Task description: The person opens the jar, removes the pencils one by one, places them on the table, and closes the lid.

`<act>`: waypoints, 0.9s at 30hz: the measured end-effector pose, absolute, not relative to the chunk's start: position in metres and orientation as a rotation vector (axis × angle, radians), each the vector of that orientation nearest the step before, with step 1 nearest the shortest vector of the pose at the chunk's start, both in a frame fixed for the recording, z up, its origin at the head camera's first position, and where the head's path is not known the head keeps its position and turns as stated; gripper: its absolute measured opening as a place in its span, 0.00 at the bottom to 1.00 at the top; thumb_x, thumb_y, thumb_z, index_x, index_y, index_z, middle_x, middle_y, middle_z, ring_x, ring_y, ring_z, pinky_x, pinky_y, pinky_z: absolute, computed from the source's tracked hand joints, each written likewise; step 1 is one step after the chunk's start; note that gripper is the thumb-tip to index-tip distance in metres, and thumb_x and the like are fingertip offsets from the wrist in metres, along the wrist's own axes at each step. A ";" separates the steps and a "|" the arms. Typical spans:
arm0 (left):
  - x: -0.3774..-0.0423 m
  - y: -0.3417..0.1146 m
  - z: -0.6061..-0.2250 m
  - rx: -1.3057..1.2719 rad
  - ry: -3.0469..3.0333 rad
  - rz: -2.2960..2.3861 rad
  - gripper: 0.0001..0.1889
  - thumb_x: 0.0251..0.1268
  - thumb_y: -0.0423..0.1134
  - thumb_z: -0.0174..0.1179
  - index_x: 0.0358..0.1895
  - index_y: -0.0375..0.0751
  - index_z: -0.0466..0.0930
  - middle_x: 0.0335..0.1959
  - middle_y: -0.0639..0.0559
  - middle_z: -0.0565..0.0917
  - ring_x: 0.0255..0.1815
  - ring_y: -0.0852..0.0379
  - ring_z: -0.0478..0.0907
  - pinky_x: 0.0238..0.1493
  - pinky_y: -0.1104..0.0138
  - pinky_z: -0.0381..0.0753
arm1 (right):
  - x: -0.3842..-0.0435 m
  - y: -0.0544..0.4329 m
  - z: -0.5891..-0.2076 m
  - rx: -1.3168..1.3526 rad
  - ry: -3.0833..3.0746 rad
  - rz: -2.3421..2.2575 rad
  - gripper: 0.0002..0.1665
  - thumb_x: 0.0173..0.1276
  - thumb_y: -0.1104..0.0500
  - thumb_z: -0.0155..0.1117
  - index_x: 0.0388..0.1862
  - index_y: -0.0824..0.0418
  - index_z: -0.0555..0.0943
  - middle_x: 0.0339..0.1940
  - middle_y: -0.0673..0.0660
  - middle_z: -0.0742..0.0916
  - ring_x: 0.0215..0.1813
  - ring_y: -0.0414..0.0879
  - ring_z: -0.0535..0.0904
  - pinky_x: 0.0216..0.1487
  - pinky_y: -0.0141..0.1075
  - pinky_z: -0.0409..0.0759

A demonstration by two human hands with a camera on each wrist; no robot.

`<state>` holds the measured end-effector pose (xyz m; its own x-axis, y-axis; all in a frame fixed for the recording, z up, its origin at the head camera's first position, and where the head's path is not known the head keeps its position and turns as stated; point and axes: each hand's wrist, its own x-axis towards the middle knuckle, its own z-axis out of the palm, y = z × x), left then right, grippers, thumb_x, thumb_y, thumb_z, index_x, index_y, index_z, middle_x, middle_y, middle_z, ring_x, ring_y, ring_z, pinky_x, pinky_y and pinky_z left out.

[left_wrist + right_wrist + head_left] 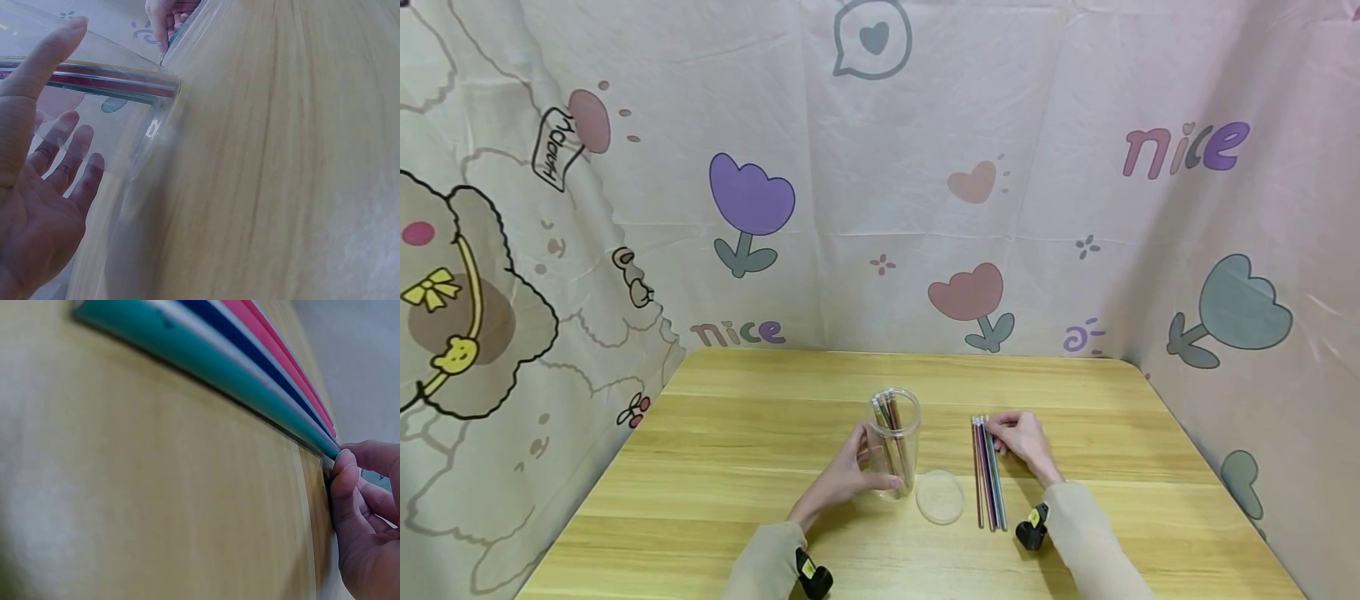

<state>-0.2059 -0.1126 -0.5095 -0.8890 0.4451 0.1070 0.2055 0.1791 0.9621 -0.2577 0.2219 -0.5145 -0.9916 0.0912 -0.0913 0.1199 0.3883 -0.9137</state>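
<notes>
A clear plastic jar [912, 454] stands upright, with several pencils [891, 412] leaning inside it. My left hand [844, 477] holds it low from the left side. Thumb and fingers of that hand lie about the jar's wall [134, 140] in the left wrist view. To the right lies a row of pencils [987, 479], side by side. At its far end, my right hand [1022, 437] pinches the tip of a green pencil [206, 372] between thumb and index finger. Beside it lie dark blue [231, 347] and pink pencils [275, 340].
A round clear lid [940, 497] lies flat between the jar and the pencil row. The wooden table [722, 467] ends at a printed cloth backdrop [865, 183] behind and at both sides.
</notes>
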 end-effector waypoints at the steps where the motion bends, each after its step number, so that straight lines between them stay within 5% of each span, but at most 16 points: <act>1: -0.206 -0.113 -0.510 0.631 2.252 1.786 0.45 0.50 0.41 0.79 0.69 0.48 0.59 0.72 0.41 0.70 0.74 0.34 0.66 0.75 0.35 0.64 | -0.258 0.222 -0.515 0.194 2.598 -1.710 0.12 0.65 0.65 0.67 0.44 0.75 0.85 0.19 0.53 0.85 0.18 0.39 0.77 0.18 0.27 0.79; 27: -0.207 -0.112 -0.511 0.647 2.252 1.793 0.45 0.51 0.40 0.78 0.70 0.46 0.59 0.71 0.42 0.72 0.74 0.36 0.67 0.75 0.37 0.65 | -0.260 0.223 -0.517 0.190 2.609 -1.729 0.10 0.65 0.66 0.67 0.41 0.75 0.85 0.18 0.53 0.85 0.18 0.40 0.78 0.17 0.28 0.80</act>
<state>-0.2074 -0.1122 -0.5110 -0.8865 0.4474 0.1187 0.2159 0.1730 0.9610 -0.2596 0.2226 -0.5168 -0.9926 0.0974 -0.0718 0.1041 0.3845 -0.9173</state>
